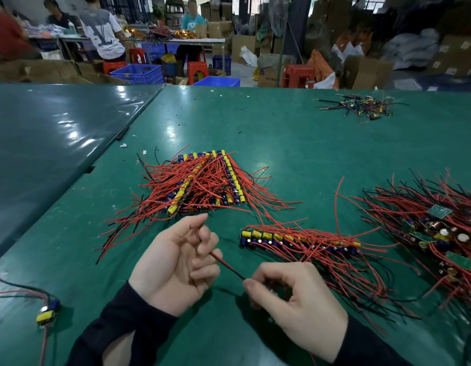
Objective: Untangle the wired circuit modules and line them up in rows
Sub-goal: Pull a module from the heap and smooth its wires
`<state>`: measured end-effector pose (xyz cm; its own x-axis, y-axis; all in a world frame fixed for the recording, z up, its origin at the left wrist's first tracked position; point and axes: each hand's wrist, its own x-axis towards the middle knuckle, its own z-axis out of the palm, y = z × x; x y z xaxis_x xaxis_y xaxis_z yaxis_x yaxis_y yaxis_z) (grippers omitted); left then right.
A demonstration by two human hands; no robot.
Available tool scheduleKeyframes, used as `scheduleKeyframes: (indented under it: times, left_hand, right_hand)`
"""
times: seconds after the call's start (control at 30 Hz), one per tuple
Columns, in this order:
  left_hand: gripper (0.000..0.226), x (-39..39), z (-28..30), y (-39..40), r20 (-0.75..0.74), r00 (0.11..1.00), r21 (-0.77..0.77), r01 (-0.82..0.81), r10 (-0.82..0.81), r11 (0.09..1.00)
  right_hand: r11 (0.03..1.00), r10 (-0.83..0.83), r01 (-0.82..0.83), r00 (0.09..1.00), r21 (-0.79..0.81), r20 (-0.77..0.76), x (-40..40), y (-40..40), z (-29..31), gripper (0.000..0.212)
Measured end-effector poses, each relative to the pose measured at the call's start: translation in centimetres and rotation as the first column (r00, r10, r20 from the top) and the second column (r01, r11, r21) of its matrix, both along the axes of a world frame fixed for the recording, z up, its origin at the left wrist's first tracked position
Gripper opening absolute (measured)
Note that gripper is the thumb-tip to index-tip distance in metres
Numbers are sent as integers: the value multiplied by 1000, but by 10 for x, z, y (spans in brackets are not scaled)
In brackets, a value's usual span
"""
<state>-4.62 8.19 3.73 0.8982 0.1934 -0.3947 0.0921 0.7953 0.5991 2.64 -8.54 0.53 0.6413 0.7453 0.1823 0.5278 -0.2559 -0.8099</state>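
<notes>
My left hand point(176, 262) is palm up with curled fingers that hold the red and black wires point(226, 265) of one module. My right hand point(292, 297) pinches the module end of those wires; the module itself is mostly hidden under its fingers. Just beyond my hands lies a short row of modules point(295, 240) with yellow and blue parts and red leads trailing right. Farther back sits a larger stack of lined-up rows point(202, 180). A tangled heap of modules point(440, 233) lies at the right.
All of it rests on a green table point(295, 143). A single loose module point(48, 311) lies at the near left edge. A small pile of wire scraps point(361, 105) sits at the far right. Beyond the table are people at benches, blue crates, red stools and cardboard boxes.
</notes>
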Motion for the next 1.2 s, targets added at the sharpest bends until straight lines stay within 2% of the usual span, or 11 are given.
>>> scheduleKeyframes:
  times: [0.17,0.27,0.33,0.4,0.47,0.67,0.87,0.9,0.97,1.1,1.2]
  left_hand:
    - [33,1,-1,1,-9,994,-5,-107,106,994]
    - [28,4,0,1,-2,969,135,-245,247,960]
    - [27,6,0,1,85,951,266,-310,298,913]
    - [25,5,-2,1,180,933,393,-359,312,846]
    - [23,4,-4,2,276,902,534,-432,333,727]
    - [22,7,-13,-1,446,830,819,-529,335,219]
    - [25,6,-19,-1,504,807,861,-499,308,-99]
    - [24,6,-19,-1,508,805,859,-499,306,-114]
    - [16,5,-17,-2,495,800,851,-526,338,-2]
    - [16,5,-11,0,355,840,772,-511,411,377]
    - [12,3,-5,5,230,879,622,-463,417,632]
  right_hand:
    - [998,57,-56,998,26,-32,-6,0,7,28]
    - [992,113,-91,949,88,-293,-8,2,11,26]
    - [987,134,-77,872,139,-470,-7,1,14,26]
    - [985,144,-63,815,161,-561,-5,1,18,23]
    - [981,171,-79,786,179,-593,-4,0,20,25]
    - [953,260,-137,829,270,-496,-11,-1,25,20]
    - [954,240,-127,866,273,-438,-10,-2,25,20]
    - [955,239,-129,869,268,-434,-10,-2,25,20]
    - [961,224,-124,874,247,-431,-11,-2,24,21]
    - [973,192,-106,867,207,-460,-8,-2,22,22]
    - [973,199,-113,856,204,-477,-7,-2,21,23]
